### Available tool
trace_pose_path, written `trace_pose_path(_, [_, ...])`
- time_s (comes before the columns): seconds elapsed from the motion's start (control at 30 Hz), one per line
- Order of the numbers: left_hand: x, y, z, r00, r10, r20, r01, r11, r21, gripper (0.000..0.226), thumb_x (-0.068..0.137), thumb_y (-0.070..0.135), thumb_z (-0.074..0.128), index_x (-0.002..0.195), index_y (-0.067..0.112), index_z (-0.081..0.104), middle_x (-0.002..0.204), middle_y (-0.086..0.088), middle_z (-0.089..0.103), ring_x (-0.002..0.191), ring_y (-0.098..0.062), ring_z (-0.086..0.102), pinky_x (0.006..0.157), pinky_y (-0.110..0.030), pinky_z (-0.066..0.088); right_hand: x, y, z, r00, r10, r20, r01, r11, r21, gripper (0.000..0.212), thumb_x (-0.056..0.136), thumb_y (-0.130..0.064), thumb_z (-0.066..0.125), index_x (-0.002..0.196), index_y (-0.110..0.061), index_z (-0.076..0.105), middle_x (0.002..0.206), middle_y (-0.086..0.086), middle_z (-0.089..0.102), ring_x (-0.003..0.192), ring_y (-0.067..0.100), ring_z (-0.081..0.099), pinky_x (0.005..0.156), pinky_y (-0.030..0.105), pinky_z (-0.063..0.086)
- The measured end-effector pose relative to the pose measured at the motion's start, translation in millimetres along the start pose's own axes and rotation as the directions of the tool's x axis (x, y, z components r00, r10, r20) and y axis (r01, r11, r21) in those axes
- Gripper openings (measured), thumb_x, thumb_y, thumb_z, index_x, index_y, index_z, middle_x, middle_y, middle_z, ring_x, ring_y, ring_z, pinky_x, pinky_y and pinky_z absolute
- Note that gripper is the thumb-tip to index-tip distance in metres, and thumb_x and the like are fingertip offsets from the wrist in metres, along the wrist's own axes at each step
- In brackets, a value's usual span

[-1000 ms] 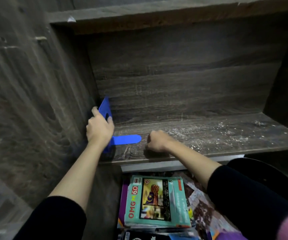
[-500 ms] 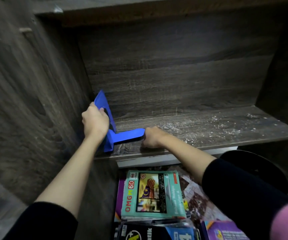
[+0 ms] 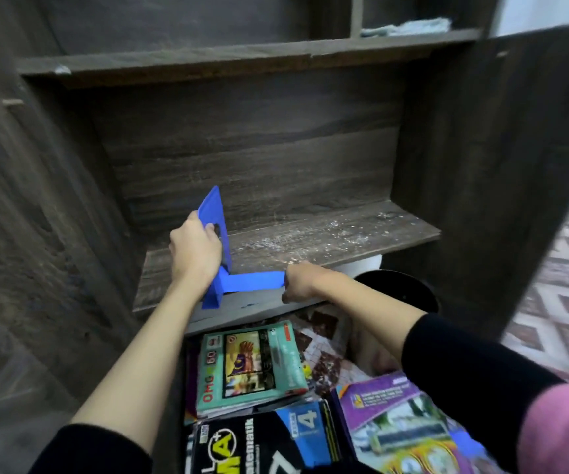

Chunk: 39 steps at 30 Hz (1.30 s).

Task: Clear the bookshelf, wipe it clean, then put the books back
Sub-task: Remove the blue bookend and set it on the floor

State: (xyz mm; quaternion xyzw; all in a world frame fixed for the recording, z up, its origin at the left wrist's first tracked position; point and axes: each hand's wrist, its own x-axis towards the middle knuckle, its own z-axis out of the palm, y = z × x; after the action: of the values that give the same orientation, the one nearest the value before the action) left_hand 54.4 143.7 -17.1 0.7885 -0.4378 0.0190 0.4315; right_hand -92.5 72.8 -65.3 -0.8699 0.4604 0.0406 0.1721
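A blue L-shaped bookend [image 3: 242, 280] sits at the front left edge of the dusty wooden shelf [image 3: 327, 241]. My left hand [image 3: 194, 251] grips its upright plate. My right hand [image 3: 302, 280] holds the end of its flat tongue at the shelf's front edge. The shelf board carries white dust and crumbs and no books. Several books lie stacked on the floor below: a teal one [image 3: 249, 364], a black maths book [image 3: 259, 439] and a purple one [image 3: 396, 422].
The shelf's dark side panels [image 3: 447, 148] close it in left and right, with another board [image 3: 208, 59] above. A pale cloth [image 3: 409, 27] lies on the upper shelf. A black round object [image 3: 399, 292] stands under the shelf at right. Patterned floor [image 3: 567, 285] lies right.
Both hands have drawn the blue bookend forward from the back left corner to the shelf's front edge. The view has pulled back, showing more books and the upper shelf.
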Motion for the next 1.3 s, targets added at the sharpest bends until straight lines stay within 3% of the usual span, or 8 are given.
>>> trace_pose_path(0.33, [-63.2, 57.8, 43.3, 0.971, 0.162, 0.175, -0.144, 0.983, -0.11, 0.028, 0.099, 0.014, 0.041, 0.117, -0.004, 0.052, 0.113, -0.032, 0.056, 0.108, -0.046, 0.049, 0.077, -0.039, 0.036, -98.5, 89.8, 18.6, 0.962, 0.272, -0.008, -0.271, 0.96, 0.067, 0.029, 0.087, -0.028, 0.059, 0.101, -0.003, 0.064, 0.105, 0.015, 0.066, 0.097, 0.03, 0.063, 0.07, 0.029, 0.045])
trace_pose_path(0.57, [-112.7, 90.2, 82.9, 0.927, 0.269, 0.261, -0.217, 0.953, -0.211, 0.032, 0.098, 0.013, 0.043, 0.124, -0.002, 0.053, 0.109, -0.033, 0.058, 0.105, -0.046, 0.053, 0.079, -0.041, 0.04, -155.1, 152.1, 37.3, 0.886, 0.463, 0.002, -0.46, 0.879, 0.124, 0.03, 0.087, -0.023, 0.058, 0.06, -0.011, 0.049, 0.055, 0.002, 0.051, 0.046, 0.014, 0.049, 0.037, 0.018, 0.036])
trace_pose_path(0.67, [-136.7, 104.8, 102.2, 0.901, 0.308, 0.307, -0.247, 0.943, -0.221, 0.029, 0.097, 0.012, 0.046, 0.118, -0.004, 0.056, 0.105, -0.033, 0.06, 0.102, -0.046, 0.054, 0.078, -0.042, 0.039, -172.7, 181.2, 50.4, 0.861, 0.505, 0.057, -0.508, 0.851, 0.135, 0.027, 0.087, -0.024, 0.06, 0.065, -0.01, 0.055, 0.061, 0.004, 0.056, 0.051, 0.017, 0.052, 0.045, 0.025, 0.04])
trace_pose_path(0.8, [-167.4, 120.6, 132.6, 0.847, 0.369, 0.382, -0.286, 0.923, -0.257, 0.025, 0.096, 0.011, 0.047, 0.11, -0.005, 0.059, 0.097, -0.03, 0.063, 0.098, -0.043, 0.055, 0.076, -0.04, 0.037, -197.5, 218.6, 70.5, 0.85, 0.521, 0.079, -0.527, 0.831, 0.178, 0.036, 0.091, -0.03, 0.056, 0.106, 0.001, 0.066, 0.103, 0.017, 0.067, 0.088, 0.03, 0.061, 0.066, 0.029, 0.04])
trace_pose_path(0.87, [-181.5, 126.6, 149.2, 0.816, 0.406, 0.411, -0.307, 0.907, -0.287, 0.021, 0.095, 0.012, 0.048, 0.099, -0.003, 0.061, 0.088, -0.026, 0.063, 0.09, -0.042, 0.057, 0.07, -0.04, 0.038, -210.8, 236.8, 81.3, 0.847, 0.524, 0.084, -0.529, 0.822, 0.209, 0.033, 0.094, -0.027, 0.054, 0.109, 0.001, 0.063, 0.109, 0.018, 0.064, 0.092, 0.03, 0.057, 0.068, 0.03, 0.035])
trace_pose_path(1.0, [-213.2, 143.6, 181.4, 0.744, 0.459, 0.485, -0.322, 0.883, -0.342, 0.019, 0.094, 0.012, 0.049, 0.075, 0.009, 0.045, 0.074, -0.021, 0.058, 0.079, -0.042, 0.056, 0.064, -0.038, 0.036, -233.8, 281.3, 110.6, 0.775, 0.619, 0.124, -0.629, 0.736, 0.25, 0.036, 0.089, -0.03, 0.061, 0.101, 0.003, 0.068, 0.102, 0.016, 0.069, 0.085, 0.028, 0.059, 0.066, 0.028, 0.039])
trace_pose_path(1.17, [-256.8, 162.8, 222.5, 0.644, 0.492, 0.585, -0.314, 0.868, -0.384, 0.02, 0.093, 0.012, 0.052, 0.073, 0.008, 0.048, 0.062, -0.004, 0.048, 0.067, -0.029, 0.052, 0.06, -0.03, 0.03, -265.3, 329.8, 150.5, 0.686, 0.71, 0.159, -0.708, 0.601, 0.372, 0.03, 0.088, -0.022, 0.061, 0.084, 0.008, 0.065, 0.077, 0.018, 0.061, 0.069, 0.023, 0.05, 0.059, 0.028, 0.036])
trace_pose_path(1.3, [-296.3, 166.8, 259.2, 0.584, 0.486, 0.65, -0.274, 0.872, -0.406, 0.02, 0.091, 0.011, 0.052, 0.074, 0.001, 0.053, 0.058, -0.006, 0.048, 0.055, -0.021, 0.045, 0.055, -0.03, 0.027, -283.4, 357.9, 191.5, 0.623, 0.754, 0.207, -0.759, 0.52, 0.392, 0.041, 0.089, -0.017, 0.057, 0.053, -0.008, 0.038, 0.053, 0.007, 0.039, 0.055, 0.022, 0.041, 0.048, 0.03, 0.027])
